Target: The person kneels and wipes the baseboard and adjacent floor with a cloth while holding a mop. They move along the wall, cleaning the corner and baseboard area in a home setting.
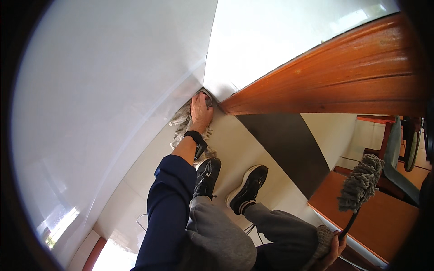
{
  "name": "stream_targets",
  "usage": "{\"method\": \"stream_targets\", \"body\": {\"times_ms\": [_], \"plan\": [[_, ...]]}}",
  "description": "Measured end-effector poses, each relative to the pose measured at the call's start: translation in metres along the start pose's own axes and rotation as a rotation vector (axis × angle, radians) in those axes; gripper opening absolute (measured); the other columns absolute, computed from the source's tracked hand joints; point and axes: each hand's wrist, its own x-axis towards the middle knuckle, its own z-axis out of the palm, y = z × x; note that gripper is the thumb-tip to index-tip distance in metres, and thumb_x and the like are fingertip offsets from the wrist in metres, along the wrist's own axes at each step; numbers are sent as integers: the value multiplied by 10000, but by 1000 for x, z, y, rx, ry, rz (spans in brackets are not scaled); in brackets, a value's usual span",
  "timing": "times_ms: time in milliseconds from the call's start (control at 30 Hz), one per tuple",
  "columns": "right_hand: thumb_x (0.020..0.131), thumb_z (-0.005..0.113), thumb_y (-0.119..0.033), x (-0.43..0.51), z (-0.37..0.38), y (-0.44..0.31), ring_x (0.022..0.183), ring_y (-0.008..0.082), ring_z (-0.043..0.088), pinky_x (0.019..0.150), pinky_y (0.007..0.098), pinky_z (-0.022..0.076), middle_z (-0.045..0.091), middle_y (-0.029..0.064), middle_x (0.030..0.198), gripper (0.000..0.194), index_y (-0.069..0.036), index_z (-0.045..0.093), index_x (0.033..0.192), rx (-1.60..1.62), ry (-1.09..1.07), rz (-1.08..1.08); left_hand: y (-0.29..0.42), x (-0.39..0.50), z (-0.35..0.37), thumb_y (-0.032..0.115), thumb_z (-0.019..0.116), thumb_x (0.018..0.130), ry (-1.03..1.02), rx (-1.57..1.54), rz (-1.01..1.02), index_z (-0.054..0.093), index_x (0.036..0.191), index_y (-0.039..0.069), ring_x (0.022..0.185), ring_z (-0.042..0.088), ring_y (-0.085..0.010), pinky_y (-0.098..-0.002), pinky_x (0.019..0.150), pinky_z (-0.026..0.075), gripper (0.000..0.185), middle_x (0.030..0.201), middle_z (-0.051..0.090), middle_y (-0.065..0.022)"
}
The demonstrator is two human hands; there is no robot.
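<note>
My left hand (201,113) reaches down to the floor, into the corner where two white walls meet. It grips a crumpled, patterned grey-beige rag (183,127), whose loose folds trail along the floor under my wrist towards my shoe. My fingertips are at the foot of the corner, on a bunched part of the rag. At the lower right, my right hand (334,252) is wrapped around the dark handle (349,225) of a duster with a shaggy grey head (361,183), raised upward. A textured beige-grey cloth or cuff (323,238) lies against that hand; which one I cannot tell.
A varnished wooden door frame (325,78) rises at the right of the corner. Below it a dark floor strip (284,149) crosses the pale tiles (234,142). My black shoes (206,176) stand near the rag. Beyond the doorway is furniture with a grey-green curved leg (393,159).
</note>
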Motion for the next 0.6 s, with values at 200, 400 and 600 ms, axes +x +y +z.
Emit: {"method": "stream_targets", "body": {"times_ms": [200,400,600], "plan": [[909,512,-172,-1,-6,19,1028,199,511,947,330,405,533,119,1079,382,27,470,1233,131,116,-5,-11,-18,1,54,583,660,-213,-168,57,554,831,57,902,539,-358,-434,774,451,173,944,574,-151],[896,523,-167,10,-15,15,939,178,518,877,314,410,544,85,987,287,28,531,1107,30,-101,-70,1,-45,-2,47,578,691,71,-134,-92,556,859,38,858,538,-367,-439,747,448,170,888,563,-175],[933,475,-231,-6,4,9,1058,176,484,987,325,365,502,115,1125,426,44,447,1257,28,95,-85,21,4,15,18,532,823,357,-398,-432,519,1096,-22,1084,496,-392,-464,930,393,277,1102,548,-229]]}}
